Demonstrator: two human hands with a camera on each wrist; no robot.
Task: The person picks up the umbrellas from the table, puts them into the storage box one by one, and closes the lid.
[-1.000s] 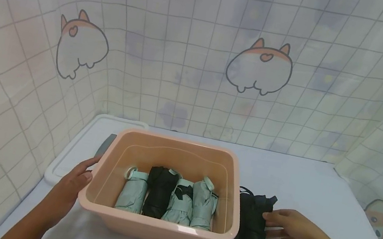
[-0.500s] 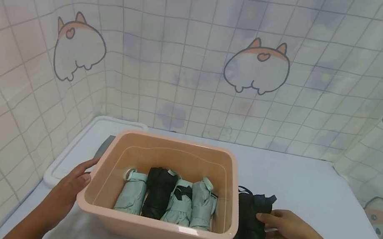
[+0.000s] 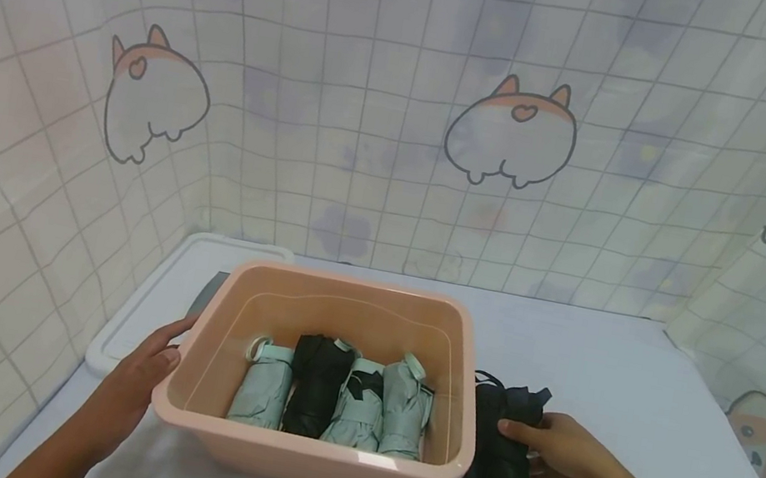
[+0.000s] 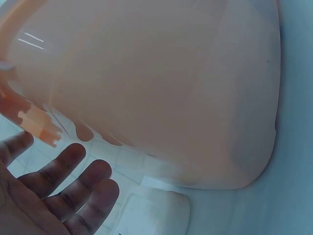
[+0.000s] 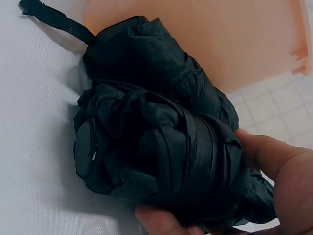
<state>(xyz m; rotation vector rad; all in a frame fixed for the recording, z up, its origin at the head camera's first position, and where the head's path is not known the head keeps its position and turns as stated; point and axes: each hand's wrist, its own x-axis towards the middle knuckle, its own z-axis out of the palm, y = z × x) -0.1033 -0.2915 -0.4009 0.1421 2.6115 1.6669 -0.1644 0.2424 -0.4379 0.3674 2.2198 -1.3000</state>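
Observation:
My right hand (image 3: 567, 456) grips a folded black umbrella (image 5: 205, 152) lying on the table. The thumb is on its top and the fingers curl at its outer side. A second black umbrella (image 5: 142, 58), with a wrist strap, lies right beside it, against the peach plastic basin (image 3: 315, 460). My left hand (image 3: 135, 375) is at the basin's left rim, its fingers extended and spread in the left wrist view. Inside the basin, three pale green folded umbrellas (image 3: 261, 388) and a black one (image 3: 318, 389) lie side by side.
A white lid-like panel (image 3: 138, 316) lies at the back left, partly behind the basin. A grey flat piece (image 3: 208, 294) shows between them. Tile-patterned sheeting (image 3: 383, 146) encloses the white table (image 3: 606, 361) at the back and sides.
My right hand has moved left onto the outer black umbrella, and its thumb now reaches over the top. The left hand and the basin stay about where they were.

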